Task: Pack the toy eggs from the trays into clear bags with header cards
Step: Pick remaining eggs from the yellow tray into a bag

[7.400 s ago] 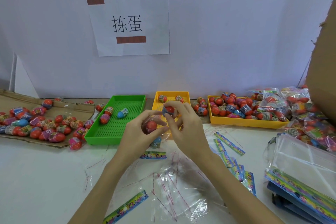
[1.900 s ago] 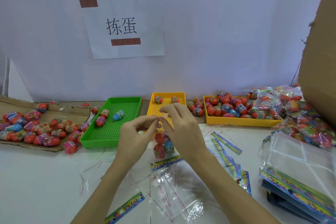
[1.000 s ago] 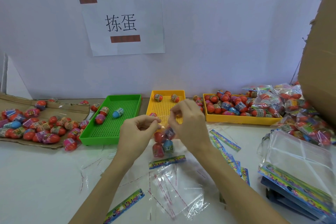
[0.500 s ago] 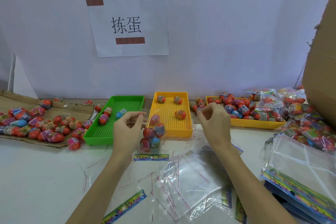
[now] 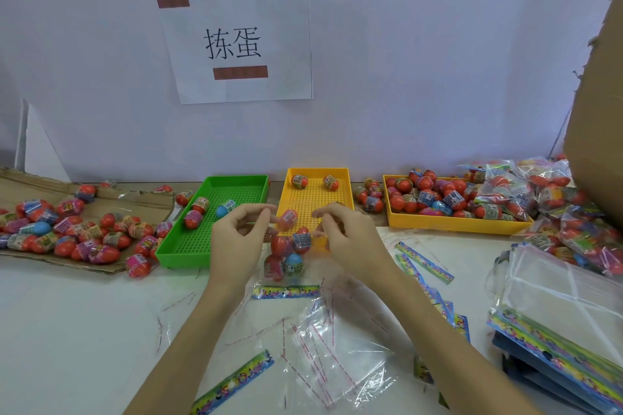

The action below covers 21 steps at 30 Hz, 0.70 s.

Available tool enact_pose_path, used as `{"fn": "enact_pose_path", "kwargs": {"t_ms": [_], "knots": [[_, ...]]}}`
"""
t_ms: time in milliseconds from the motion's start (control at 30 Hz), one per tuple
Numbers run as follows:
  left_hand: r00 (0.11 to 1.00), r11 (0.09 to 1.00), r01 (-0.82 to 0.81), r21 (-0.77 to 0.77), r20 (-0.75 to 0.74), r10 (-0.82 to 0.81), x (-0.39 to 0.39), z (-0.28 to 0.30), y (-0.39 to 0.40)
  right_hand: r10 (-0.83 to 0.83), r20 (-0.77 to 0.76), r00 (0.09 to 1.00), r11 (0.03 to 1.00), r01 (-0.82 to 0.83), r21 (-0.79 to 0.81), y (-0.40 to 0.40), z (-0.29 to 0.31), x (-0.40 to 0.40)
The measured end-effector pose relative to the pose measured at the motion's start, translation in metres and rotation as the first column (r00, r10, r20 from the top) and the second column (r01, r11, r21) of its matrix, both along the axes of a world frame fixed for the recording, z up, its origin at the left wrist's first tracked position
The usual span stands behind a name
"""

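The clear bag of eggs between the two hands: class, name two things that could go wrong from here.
1. The clear bag hangs with its header card at the bottom; if the left hand or right hand loses its grip, the eggs could spill out the top.
2. Loose empty bags lie just below, so dropped eggs might scatter among them.

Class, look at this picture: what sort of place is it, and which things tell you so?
Probably a hand-packing bench in a small workshop. Loose toy eggs lie on cardboard, sorting trays stand along the wall, a stack of empty header-card bags waits nearby, and filled bags pile up beyond it.
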<state>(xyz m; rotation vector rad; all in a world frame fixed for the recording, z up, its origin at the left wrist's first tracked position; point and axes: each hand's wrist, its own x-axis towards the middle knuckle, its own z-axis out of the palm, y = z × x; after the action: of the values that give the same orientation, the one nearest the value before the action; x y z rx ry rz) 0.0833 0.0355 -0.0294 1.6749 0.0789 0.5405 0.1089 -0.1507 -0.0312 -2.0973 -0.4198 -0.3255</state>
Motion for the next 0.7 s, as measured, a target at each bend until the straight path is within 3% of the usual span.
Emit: {"fn": "enact_pose_path", "kwargs": {"t_ms": [233,400,533,600,700], "knots": [[1.0,0.999,0.019,-0.03,-0.011,-0.02,0.001,-0.001,0.001,-0.045,-0.072,0.996,0.999,0.046,0.009,0.002,-0.002,0.004],[0.972,0.981,0.194,-0.007,-0.137,-0.193,0.002,0.003,0.01,-0.037,-0.126,0.991,0.986,0.057,0.158,-0.006,0.003,0.005],[0.966,0.969,0.242,0.043,-0.102,-0.237,-0.001,0.003,0.013,-0.033,-0.158,0.987,0.988,0.055,0.141,-0.007,0.004,0.005],[0.976,0.977,0.208,0.034,-0.073,-0.205,-0.001,0.002,0.012,-0.042,-0.13,0.991,0.994,0.055,0.092,-0.008,0.005,0.005],[0.985,0.985,0.17,0.003,-0.043,-0.17,0.0,0.003,0.014,-0.093,0.032,0.995,0.995,0.094,-0.034,-0.01,0.003,0.004]]}}
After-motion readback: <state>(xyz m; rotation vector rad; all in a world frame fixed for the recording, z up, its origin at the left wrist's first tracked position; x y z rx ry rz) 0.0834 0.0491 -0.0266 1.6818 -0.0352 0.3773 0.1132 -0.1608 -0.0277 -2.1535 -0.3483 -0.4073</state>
